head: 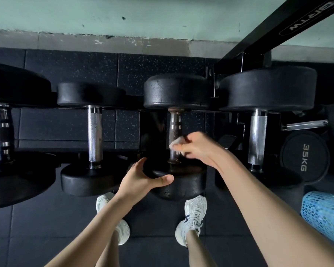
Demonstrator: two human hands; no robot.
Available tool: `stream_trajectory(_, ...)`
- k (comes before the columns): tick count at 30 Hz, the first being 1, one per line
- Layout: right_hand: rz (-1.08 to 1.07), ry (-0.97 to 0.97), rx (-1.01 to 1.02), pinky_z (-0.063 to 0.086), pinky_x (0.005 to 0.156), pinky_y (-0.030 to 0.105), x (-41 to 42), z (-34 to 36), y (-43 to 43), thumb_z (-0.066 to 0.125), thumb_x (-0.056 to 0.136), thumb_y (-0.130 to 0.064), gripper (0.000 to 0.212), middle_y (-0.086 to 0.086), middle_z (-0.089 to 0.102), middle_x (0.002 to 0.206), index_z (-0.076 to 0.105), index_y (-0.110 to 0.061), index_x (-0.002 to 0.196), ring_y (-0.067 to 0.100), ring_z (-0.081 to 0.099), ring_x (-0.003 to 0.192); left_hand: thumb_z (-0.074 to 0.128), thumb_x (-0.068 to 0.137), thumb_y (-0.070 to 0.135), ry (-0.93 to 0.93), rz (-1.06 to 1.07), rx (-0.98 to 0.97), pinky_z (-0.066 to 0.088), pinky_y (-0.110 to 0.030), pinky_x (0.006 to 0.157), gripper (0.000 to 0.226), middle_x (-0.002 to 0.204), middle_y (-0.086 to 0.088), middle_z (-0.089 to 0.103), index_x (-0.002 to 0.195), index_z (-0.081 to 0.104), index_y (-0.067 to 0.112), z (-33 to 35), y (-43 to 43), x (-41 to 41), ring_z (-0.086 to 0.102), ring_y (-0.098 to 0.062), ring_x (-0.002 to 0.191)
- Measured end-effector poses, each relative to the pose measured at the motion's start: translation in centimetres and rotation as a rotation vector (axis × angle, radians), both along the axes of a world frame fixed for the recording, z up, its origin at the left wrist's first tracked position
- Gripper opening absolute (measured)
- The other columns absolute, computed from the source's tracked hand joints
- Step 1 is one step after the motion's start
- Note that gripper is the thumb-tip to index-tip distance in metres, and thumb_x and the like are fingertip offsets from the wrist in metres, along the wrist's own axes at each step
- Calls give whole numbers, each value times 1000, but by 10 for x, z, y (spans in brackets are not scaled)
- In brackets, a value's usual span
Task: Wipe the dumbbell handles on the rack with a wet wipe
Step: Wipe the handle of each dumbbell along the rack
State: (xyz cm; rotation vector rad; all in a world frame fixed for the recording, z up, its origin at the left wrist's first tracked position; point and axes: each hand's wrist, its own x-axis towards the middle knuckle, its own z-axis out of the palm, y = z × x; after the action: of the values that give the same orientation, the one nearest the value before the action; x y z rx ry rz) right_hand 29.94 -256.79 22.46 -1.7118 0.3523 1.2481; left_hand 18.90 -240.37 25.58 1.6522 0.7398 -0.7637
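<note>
Black rubber floor tiles [69, 70] run to a pale green wall [85, 14]; below you, dumbbells lie in a row on a dark rack [66, 151]; your right hand [198, 149] pinches a white wet wipe [176, 142] against the knurled handle [175, 128] of the middle dumbbell [175, 91]; your left hand [143, 178] curls round its near head [181, 186], thumb along the front edge; a blue foam roller [324, 216] lies at your right.
</note>
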Motion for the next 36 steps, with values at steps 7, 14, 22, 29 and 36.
stream_trajectory(7, 145, -222, -294, 48, 67, 27, -19, 2, 13, 80, 69, -21, 17, 0, 67, 78, 68, -13, 76, 17, 64, 80, 77, 34, 64, 9, -54, 23, 40, -24, 88, 64, 94, 28, 54, 87, 46, 46, 0, 1, 2, 52, 5, 91)
stream_trajectory(14, 288, -376, -616, 44, 62, 25, -29, 14, 40, 67, 84, -21, 14, 3, 67, 87, 69, -10, 92, 22, 63, 83, 71, 28, 74, 14, -96, 68, 41, -31, 101, 123, 121, 14, 55, 136, 45, 23, 0, 1, 3, 51, -9, 117)
stream_trajectory(22, -169, -265, -174, 34, 59, 30, -26, 5, 22, 76, 76, -30, 33, 5, 48, 63, 50, -10, 71, 15, 41, 61, 71, 26, 81, 9, -99, 76, 41, -32, 104, 129, 128, 12, 55, 138, 44, 23, -5, 2, 0, 51, -7, 117)
stream_trajectory(29, -246, -501, -361, 27, 40, 13, -11, 15, 44, 74, 78, -22, 48, -13, 41, 51, 32, -18, 55, 4, 34, 42, 68, 28, 74, -1, -74, 65, 35, -23, 94, 124, 120, 16, 48, 138, 43, 22, -6, 1, -2, 47, -5, 114)
stream_trajectory(36, -227, -663, -429, 31, 53, 22, -13, 7, 55, 70, 82, -30, 49, -15, 42, 51, 30, -21, 56, 1, 36, 47, 69, 27, 78, 10, -52, 61, 30, -34, 112, 140, 149, 6, 36, 148, 27, 21, -9, 1, -5, 34, -12, 137)
